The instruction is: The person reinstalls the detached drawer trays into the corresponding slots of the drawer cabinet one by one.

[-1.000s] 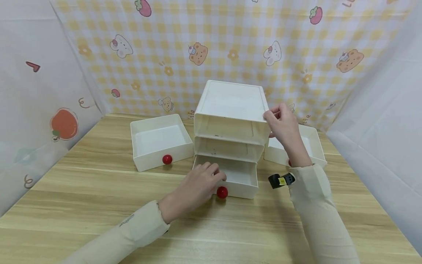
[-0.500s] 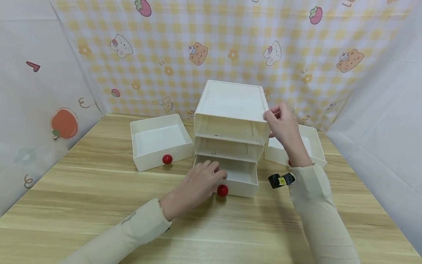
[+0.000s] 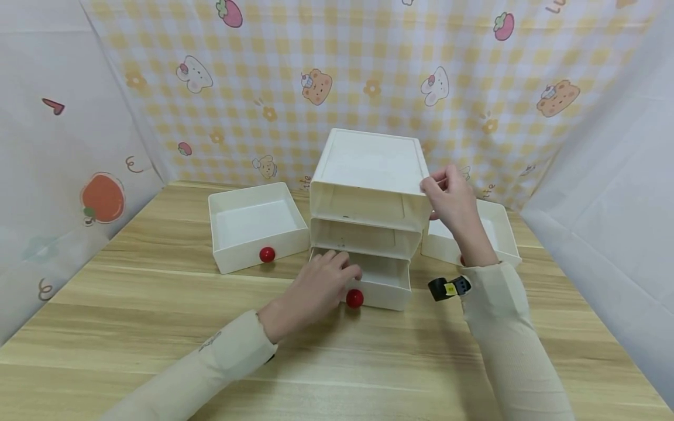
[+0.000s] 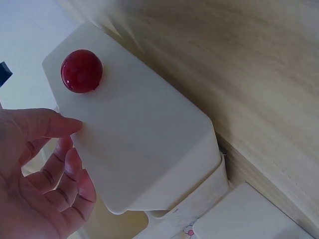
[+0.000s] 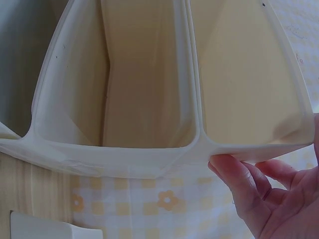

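In the head view a white three-tier drawer cabinet [image 3: 371, 161] stands mid-table, its upper two compartments without drawers. Its bottom drawer [image 3: 387, 296] is pulled partway out and has a round red knob [image 3: 355, 299]. My left hand [image 3: 316, 283] pinches that drawer's front wall beside the knob. From the left wrist, the thumb [image 4: 57, 124] presses the outer face while the other fingers curl behind the top edge. At the cabinet's upper right front corner, my right hand [image 3: 454, 199] grips the top and side. The right wrist view shows fingertips [image 5: 227, 167] against the cabinet's outer side wall.
A loose white drawer [image 3: 237, 259] with a red knob rests on the wooden table [image 3: 158, 292] to the left. Another loose drawer [image 3: 438, 248] lies to the right, partly behind the right forearm. A checked cloth [image 3: 368, 35] hangs behind.
The bottom drawer has slid slightly inward, its red knob moving back toward the cabinet. My left hand has moved forward with it. The right hand stays at the cabinet corner.
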Tool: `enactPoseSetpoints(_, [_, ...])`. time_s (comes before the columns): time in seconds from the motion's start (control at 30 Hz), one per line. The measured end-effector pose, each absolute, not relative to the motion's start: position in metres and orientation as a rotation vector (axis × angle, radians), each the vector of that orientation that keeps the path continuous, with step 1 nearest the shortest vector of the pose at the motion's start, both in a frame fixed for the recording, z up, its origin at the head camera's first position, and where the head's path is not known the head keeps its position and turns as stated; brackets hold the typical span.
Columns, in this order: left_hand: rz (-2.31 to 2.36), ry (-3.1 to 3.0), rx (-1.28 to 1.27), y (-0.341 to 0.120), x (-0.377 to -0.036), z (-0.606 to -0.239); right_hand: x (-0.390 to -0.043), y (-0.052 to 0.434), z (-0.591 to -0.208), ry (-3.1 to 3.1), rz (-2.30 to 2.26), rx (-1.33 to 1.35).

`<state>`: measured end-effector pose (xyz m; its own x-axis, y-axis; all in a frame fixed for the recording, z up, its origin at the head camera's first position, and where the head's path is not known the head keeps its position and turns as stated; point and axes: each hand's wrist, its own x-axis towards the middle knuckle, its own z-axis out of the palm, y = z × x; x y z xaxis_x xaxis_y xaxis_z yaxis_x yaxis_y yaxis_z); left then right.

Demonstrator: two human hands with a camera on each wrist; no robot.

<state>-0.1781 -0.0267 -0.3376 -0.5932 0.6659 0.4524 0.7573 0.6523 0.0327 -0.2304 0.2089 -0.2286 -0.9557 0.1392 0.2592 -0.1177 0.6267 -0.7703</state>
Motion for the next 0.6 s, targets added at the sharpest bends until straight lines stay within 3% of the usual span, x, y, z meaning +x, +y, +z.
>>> enactPoseSetpoints(0.6, [-0.290,-2.507,-1.076,-0.021,-0.197,-0.337,-0.232,0.209,-0.229,-2.554,1.245,-0.027])
